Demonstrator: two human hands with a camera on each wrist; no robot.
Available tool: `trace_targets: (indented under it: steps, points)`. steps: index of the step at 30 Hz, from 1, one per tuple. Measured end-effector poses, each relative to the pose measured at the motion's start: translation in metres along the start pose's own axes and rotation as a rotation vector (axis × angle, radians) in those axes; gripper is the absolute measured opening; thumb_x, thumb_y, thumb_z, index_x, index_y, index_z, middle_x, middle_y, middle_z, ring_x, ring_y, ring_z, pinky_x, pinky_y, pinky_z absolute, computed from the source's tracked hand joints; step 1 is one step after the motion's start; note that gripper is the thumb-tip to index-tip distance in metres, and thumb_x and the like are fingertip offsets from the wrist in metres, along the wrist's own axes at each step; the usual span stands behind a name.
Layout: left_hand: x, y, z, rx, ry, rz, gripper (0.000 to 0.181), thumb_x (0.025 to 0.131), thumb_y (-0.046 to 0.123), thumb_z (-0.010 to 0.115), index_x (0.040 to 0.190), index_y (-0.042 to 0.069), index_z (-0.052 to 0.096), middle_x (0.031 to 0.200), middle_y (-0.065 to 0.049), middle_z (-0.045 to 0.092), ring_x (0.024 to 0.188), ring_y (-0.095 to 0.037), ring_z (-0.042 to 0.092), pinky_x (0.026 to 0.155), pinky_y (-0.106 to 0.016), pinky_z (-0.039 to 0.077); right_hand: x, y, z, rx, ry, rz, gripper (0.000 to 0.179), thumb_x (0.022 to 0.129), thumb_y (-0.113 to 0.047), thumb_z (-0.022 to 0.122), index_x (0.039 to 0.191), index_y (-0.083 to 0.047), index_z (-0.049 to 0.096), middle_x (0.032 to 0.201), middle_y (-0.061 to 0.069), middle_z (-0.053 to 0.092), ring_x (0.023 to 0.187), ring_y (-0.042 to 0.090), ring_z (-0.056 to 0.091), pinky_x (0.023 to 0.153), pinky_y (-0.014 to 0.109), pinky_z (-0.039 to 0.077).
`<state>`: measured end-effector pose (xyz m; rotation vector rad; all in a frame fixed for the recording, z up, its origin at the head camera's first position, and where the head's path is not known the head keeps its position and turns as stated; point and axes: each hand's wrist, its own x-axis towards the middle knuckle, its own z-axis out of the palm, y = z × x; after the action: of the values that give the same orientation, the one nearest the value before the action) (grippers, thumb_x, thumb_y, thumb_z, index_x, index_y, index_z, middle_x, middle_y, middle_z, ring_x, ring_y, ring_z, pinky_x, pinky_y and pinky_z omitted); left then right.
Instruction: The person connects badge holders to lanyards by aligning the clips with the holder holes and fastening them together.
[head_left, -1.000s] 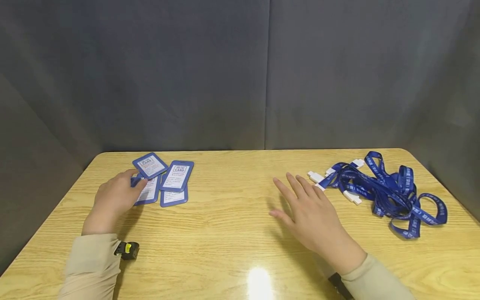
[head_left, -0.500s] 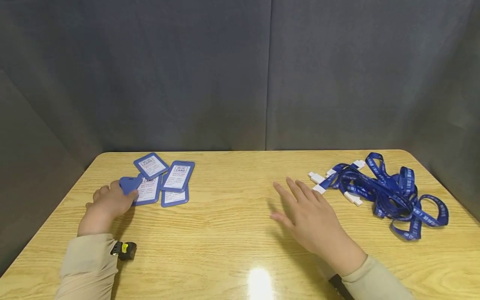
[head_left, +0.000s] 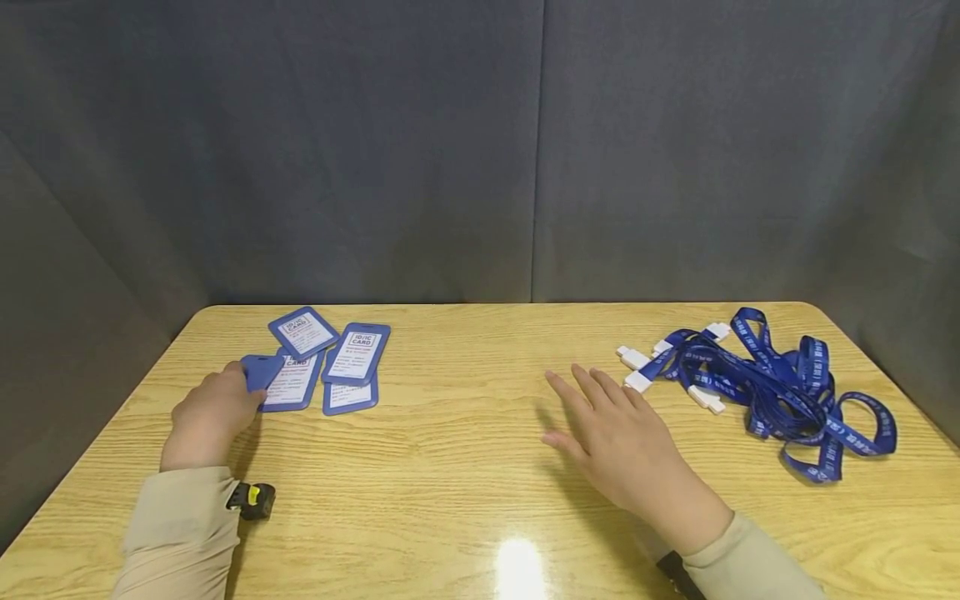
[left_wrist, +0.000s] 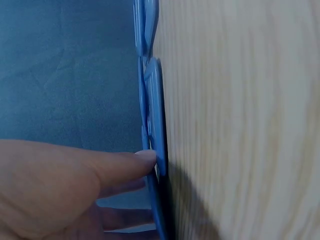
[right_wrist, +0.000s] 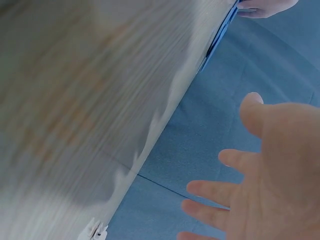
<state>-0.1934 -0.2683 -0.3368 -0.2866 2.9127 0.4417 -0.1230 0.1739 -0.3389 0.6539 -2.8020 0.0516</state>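
My left hand (head_left: 212,414) is at the left of a loose group of blue ID card holders. It pinches one card holder (head_left: 262,372), which shows a plain blue face and partly overlaps another holder (head_left: 297,383). In the left wrist view, my thumb (left_wrist: 125,165) presses near its edge, with the other fingers partly hidden beyond. More holders lie close by: a tilted one (head_left: 303,332) on top, and two overlapping, the upper holder (head_left: 358,353) over the lower holder (head_left: 350,397). My right hand (head_left: 626,446) hovers above the table with spread fingers, holding nothing.
A tangled pile of blue printed lanyards (head_left: 780,387) with white plastic ends (head_left: 633,358) lies at the right, beyond my right hand. The wooden table (head_left: 450,467) ends at a dark fabric partition (head_left: 375,167) behind, with more fabric at both sides.
My left hand has moved slightly left and toward me, drawing the plain-faced card holder out so more of it shows. The right hand stays almost still.
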Motion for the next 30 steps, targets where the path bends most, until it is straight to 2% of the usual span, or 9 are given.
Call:
trace_targets:
  steps: [4, 9, 13, 18, 23, 26, 30]
  points:
    - [0.0013, 0.0006, 0.0002, -0.020, 0.024, 0.001, 0.053, 0.104, 0.016, 0.040, 0.138, -0.023, 0.029, 0.127, -0.047, 0.043, 0.110, -0.060, 0.050, 0.080, -0.064, 0.046, -0.0004, 0.0000, 0.0007, -0.006, 0.010, -0.010, 0.064, 0.100, -0.050, 0.053, 0.152, -0.014, 0.040, 0.146, 0.021, 0.046, 0.131, 0.040, 0.047, 0.101, 0.057, 0.041]
    - [-0.0004, 0.0039, -0.0005, -0.053, 0.101, -0.035, 0.050, 0.106, 0.020, 0.027, 0.133, -0.021, 0.034, 0.118, -0.044, 0.051, 0.098, -0.056, 0.057, 0.070, -0.058, 0.046, -0.0005, 0.0001, 0.0008, -0.009, 0.014, -0.018, 0.064, 0.100, -0.049, 0.053, 0.151, -0.013, 0.041, 0.145, 0.021, 0.047, 0.130, 0.040, 0.047, 0.101, 0.057, 0.041]
    - [-0.0004, 0.0046, -0.0003, -0.055, 0.173, -0.044, 0.049, 0.107, 0.020, 0.020, 0.126, -0.020, 0.040, 0.110, -0.044, 0.055, 0.094, -0.058, 0.058, 0.065, -0.057, 0.046, 0.0002, -0.0002, 0.0009, -0.008, 0.009, -0.020, 0.063, 0.100, -0.049, 0.053, 0.150, -0.013, 0.042, 0.145, 0.022, 0.047, 0.130, 0.039, 0.047, 0.101, 0.057, 0.041]
    - [-0.0008, 0.0022, -0.0011, -0.072, 0.248, -0.035, 0.041, 0.104, 0.015, 0.024, 0.110, -0.020, 0.045, 0.099, -0.044, 0.057, 0.084, -0.057, 0.060, 0.059, -0.056, 0.046, -0.0004, -0.0002, 0.0009, -0.012, 0.007, -0.018, 0.062, 0.100, -0.047, 0.054, 0.149, -0.011, 0.044, 0.144, 0.022, 0.048, 0.130, 0.039, 0.047, 0.100, 0.057, 0.042]
    - [-0.0032, -0.0009, -0.0025, -0.103, 0.310, -0.018, 0.037, 0.101, 0.011, 0.031, 0.105, -0.021, 0.048, 0.094, -0.043, 0.057, 0.080, -0.055, 0.060, 0.057, -0.058, 0.045, -0.0009, -0.0005, 0.0012, -0.012, 0.000, -0.017, 0.061, 0.100, -0.046, 0.054, 0.148, -0.010, 0.045, 0.145, 0.022, 0.048, 0.130, 0.040, 0.047, 0.100, 0.057, 0.041]
    - [-0.0039, -0.0005, -0.0025, -0.151, 0.362, -0.013, 0.038, 0.102, 0.010, 0.031, 0.108, -0.023, 0.048, 0.093, -0.042, 0.057, 0.078, -0.053, 0.059, 0.059, -0.058, 0.045, -0.0007, -0.0007, 0.0014, -0.015, -0.001, -0.018, 0.060, 0.100, -0.046, 0.055, 0.147, -0.009, 0.046, 0.145, 0.022, 0.047, 0.130, 0.040, 0.047, 0.100, 0.057, 0.041]
    - [-0.0040, 0.0024, -0.0035, -0.276, 0.433, -0.016, 0.043, 0.103, 0.010, 0.028, 0.119, -0.026, 0.045, 0.100, -0.044, 0.056, 0.080, -0.051, 0.058, 0.065, -0.058, 0.045, -0.0010, -0.0010, 0.0011, -0.015, 0.000, -0.019, 0.060, 0.100, -0.045, 0.055, 0.146, -0.009, 0.048, 0.145, 0.022, 0.048, 0.130, 0.040, 0.047, 0.100, 0.057, 0.041]
